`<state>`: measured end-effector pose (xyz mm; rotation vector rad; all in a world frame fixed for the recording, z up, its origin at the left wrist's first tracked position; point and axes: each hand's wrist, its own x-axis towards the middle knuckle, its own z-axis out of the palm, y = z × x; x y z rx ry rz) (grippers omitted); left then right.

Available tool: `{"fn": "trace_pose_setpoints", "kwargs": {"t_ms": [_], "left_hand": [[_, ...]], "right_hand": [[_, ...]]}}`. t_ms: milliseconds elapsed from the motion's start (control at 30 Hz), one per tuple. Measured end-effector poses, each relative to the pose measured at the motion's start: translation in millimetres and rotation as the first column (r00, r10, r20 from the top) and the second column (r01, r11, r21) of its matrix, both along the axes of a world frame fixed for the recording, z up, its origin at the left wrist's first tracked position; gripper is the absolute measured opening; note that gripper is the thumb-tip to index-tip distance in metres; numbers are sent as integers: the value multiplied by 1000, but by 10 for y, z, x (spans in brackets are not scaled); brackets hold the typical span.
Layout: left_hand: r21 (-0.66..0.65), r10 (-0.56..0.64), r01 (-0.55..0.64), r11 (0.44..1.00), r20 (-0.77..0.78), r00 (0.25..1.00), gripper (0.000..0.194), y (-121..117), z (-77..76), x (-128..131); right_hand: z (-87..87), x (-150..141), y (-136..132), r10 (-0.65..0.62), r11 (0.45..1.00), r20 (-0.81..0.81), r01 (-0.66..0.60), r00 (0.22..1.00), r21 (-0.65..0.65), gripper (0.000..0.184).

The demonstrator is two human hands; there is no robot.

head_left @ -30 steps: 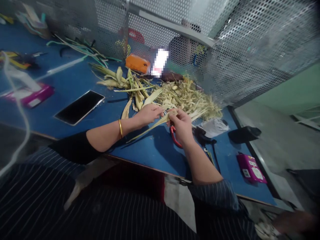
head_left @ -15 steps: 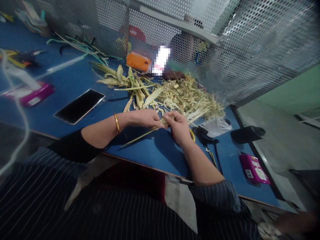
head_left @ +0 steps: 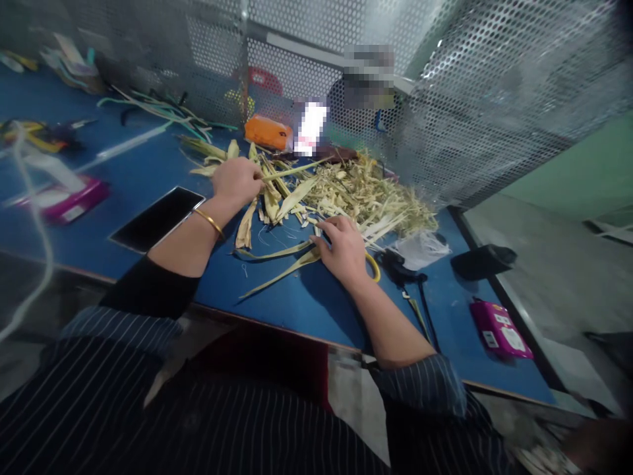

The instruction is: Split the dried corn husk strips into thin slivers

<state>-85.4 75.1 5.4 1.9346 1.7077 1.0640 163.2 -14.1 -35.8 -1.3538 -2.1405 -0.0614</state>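
My left hand reaches into a bunch of dried husk leaves, its fingers closed on the end of a long pale leaf strip. My right hand is low over the table, thumb and fingers apart. Two narrow dried leaf strips, an upper one and a lower one, run from the left up to its fingertips; their right ends are partly hidden there. A yellow loop, like a handle, shows beside the right wrist; the rest of it is covered.
A heap of shredded dry plant bits lies behind my right hand. A phone rests near my left forearm. Further right are a crumpled plastic bag, a black cylinder and a purple pack. Perforated metal panels stand behind.
My hands were together on a dried leaf; now they are apart. The left has moved up and left to the husk bunch and grasped a strip. The right has stayed close to its place.
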Motion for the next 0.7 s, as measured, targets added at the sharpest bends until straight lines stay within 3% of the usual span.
{"fn": "trace_pose_setpoints", "kwargs": {"t_ms": [67,100,167,267,333,533,700], "left_hand": [[-121,-143,172,978,218,965,19,-164,73,167],[-198,-188,277,940,377,907,22,-256,89,268],[-300,-209,445,844,580,787,26,-436,70,472],[-357,-244,556,750,632,735,22,-627,-44,701],[-352,-291,596,722,626,723,21,-678,-127,768],[-382,-261,654,653,698,667,21,-626,-255,745],[-409,-205,643,647,720,663,21,-604,-247,738]], "right_hand": [[23,-7,3,28,999,-253,-36,967,-27,26],[28,-16,6,28,995,-408,-66,912,-79,25],[29,-41,14,-13,962,-681,-176,732,-208,25],[17,-70,29,-145,900,-884,-311,445,-304,26],[17,-74,33,-193,897,-911,-312,364,-314,24],[91,-50,12,-163,870,-854,-336,494,-361,17],[109,-30,9,-167,849,-851,-367,497,-381,21]]}}
